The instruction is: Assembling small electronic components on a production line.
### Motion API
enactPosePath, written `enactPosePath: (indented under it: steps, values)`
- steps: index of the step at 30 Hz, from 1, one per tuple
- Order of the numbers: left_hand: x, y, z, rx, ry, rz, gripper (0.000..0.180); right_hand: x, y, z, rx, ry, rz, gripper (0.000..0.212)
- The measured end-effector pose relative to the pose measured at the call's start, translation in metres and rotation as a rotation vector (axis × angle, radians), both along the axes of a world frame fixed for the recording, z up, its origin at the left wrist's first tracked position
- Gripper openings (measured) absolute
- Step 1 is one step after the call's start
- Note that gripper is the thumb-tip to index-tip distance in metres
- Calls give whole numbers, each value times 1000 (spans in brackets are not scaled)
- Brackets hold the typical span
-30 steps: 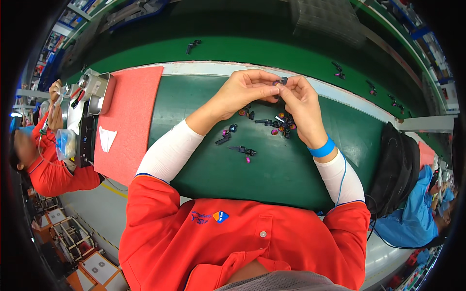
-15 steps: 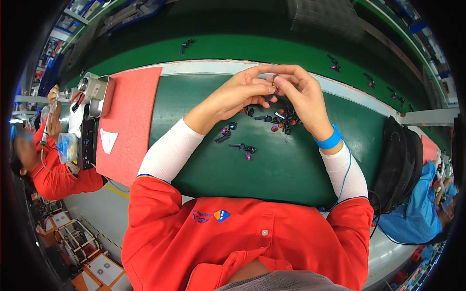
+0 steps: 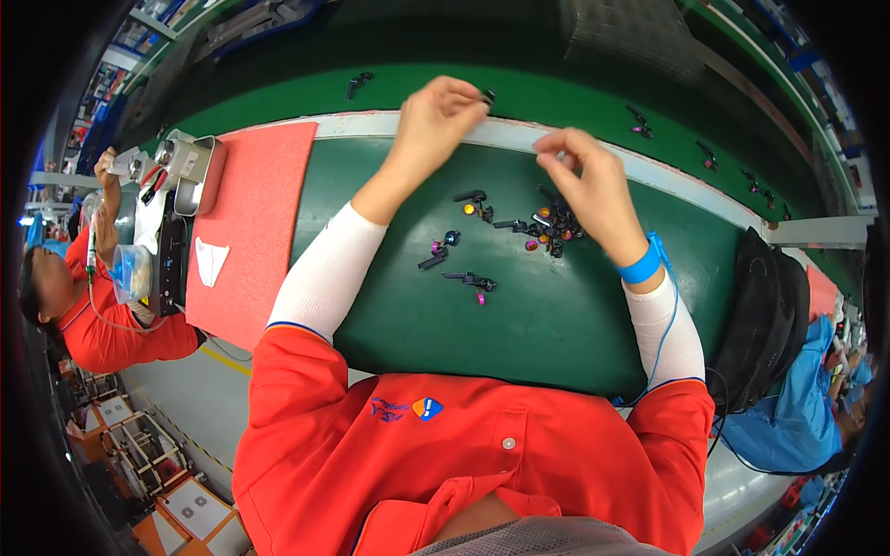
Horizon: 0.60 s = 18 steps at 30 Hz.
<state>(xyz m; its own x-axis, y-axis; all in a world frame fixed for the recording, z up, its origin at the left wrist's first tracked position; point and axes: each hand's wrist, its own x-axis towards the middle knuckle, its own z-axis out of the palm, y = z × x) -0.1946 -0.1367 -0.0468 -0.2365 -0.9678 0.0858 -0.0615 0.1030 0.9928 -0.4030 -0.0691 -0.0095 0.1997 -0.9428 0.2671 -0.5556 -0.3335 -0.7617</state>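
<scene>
My left hand point(image 3: 432, 125) reaches over the white rail toward the green strip beyond. Its thumb and fingers are pinched on a small black part point(image 3: 489, 95) at the tips; blur hides its detail. My right hand point(image 3: 593, 185) hovers just above the green work surface, thumb and index finger apart, with nothing visible in it. Beneath and beside it lies a heap of small black parts point(image 3: 554, 232) with shiny orange and magenta round ends. Left of the heap sit loose single parts: one with a yellow end point(image 3: 470, 209), one with a blue end point(image 3: 451, 237), one with a magenta end point(image 3: 480, 298).
Similar parts point(image 3: 640, 122) lie scattered along the green strip point(image 3: 547, 107) past the white rail point(image 3: 366, 125). At left are a red mat point(image 3: 255, 213), a metal container point(image 3: 206, 181) and a co-worker's red sleeve point(image 3: 120, 324). A black bag point(image 3: 756, 315) stands at right.
My hands were together around a small black part; now they are apart. The left has carried the part up past the rail, while the right has opened slightly near the same place.
</scene>
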Motion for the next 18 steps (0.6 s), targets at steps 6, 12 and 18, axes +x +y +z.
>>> enactPosePath:
  steps: [6, 12, 18]
  values:
    - [27, -46, -20, -472, -681, 376, 19, 22, 13, -14, -155, 172, 170, 11]
    - [21, -41, -17, -813, -677, 527, 21, 51, 27, -10, -374, 271, 262, 16]
    - [13, -22, -9, -785, -523, 397, 22, 62, 29, -21, -467, 653, 267, 13]
